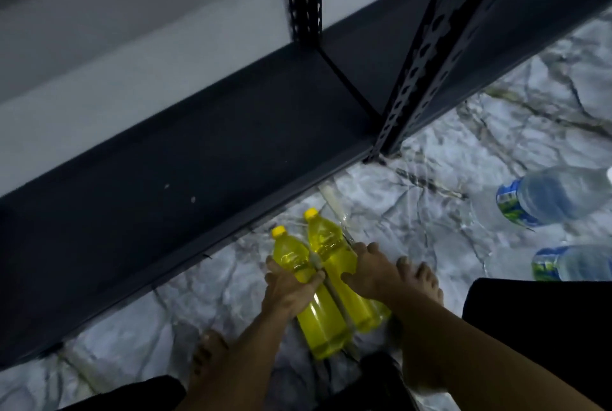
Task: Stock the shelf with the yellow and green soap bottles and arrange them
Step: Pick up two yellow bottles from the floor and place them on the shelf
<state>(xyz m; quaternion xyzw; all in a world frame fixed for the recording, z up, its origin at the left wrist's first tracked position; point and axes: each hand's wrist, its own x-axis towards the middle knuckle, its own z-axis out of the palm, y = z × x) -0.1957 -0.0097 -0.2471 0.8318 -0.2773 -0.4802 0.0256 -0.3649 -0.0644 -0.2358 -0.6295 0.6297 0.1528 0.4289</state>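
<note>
1. We are carrying two yellow soap bottles side by side, low over the marbled floor (414,218) and just in front of the dark metal shelf (198,152). The left hand (291,288) wraps its fingers (316,278) round the middle of the left yellow bottle (311,298); the right hand (371,275) grips the waist of the right yellow bottle (334,261).

2. What could go wrong, as we judge it: each bottle is held by one hand at mid-body, so a smooth full bottle could slide through the grip or swing as we raise it.

3. The shelf's front lip and the perforated upright (427,56) stand near the path; a cap could knock against either and tip the bottle.

4. The two bottles touch along their sides, so moving one could nudge the other out of line when we set them down.

5. The bottles look clear plastic, filled with bright yellow liquid, with yellow screw caps (278,231) pointing toward the shelf. No green bottles show here.

6. Two clear water bottles (549,195) lie on the floor to the right, well apart.
</note>
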